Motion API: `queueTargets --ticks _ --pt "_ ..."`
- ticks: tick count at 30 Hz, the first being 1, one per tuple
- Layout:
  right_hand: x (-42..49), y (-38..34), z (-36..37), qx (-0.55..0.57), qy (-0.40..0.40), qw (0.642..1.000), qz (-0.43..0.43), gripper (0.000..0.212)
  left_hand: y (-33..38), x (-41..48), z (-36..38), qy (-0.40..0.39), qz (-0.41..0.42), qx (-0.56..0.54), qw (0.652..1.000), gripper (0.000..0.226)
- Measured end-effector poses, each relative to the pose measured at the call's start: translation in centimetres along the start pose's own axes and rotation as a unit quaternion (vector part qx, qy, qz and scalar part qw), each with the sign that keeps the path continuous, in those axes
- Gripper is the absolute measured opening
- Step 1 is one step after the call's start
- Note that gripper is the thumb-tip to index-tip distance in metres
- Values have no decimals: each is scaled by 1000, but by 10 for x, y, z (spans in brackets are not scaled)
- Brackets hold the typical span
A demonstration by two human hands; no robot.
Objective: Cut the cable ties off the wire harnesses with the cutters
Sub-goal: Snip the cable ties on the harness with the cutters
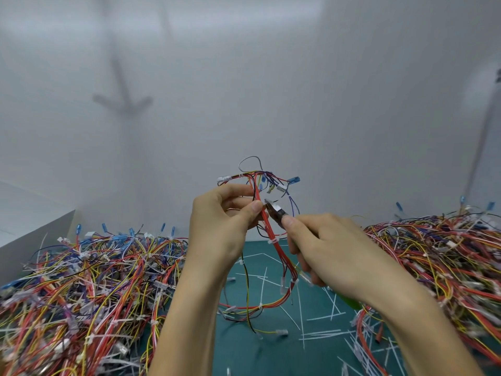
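My left hand (226, 222) pinches a wire harness (272, 241) of mostly red wires, held up above the green mat. My right hand (329, 246) grips the cutters (274, 208), whose green handles poke out below the palm. The metal jaws sit right beside the red bundle, close to my left thumb tip. A white cable tie (273, 241) wraps the bundle lower down. Another tie (294, 281) sits near the loop's bend. The harness hangs in a loop toward the mat, with blue and white connectors at its top.
A big heap of tied harnesses (81, 289) fills the left side. Another heap (444, 256) fills the right. Several cut white tie strips (322, 333) lie scattered on the green mat (244, 346). A white wall stands behind.
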State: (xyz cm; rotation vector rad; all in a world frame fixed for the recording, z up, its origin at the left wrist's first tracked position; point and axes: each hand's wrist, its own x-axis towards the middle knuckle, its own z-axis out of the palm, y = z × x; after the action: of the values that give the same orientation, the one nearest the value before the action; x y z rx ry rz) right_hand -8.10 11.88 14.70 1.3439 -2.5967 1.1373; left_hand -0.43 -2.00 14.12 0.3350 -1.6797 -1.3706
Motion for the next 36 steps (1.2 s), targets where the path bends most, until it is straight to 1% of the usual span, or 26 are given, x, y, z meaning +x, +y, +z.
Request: queueTargets --ticks 14,27,36 --pt "1 1 -4 -2 -12 1000 25 56 2 -1 1 5 41 100 994 22" --pt "-1 -1 -7 -9 -20 999 27 57 4 -2 3 14 56 117 991 20" --pt "0 -2 -6 6 -16 1000 26 58 7 -3 2 21 64 118 991 23"
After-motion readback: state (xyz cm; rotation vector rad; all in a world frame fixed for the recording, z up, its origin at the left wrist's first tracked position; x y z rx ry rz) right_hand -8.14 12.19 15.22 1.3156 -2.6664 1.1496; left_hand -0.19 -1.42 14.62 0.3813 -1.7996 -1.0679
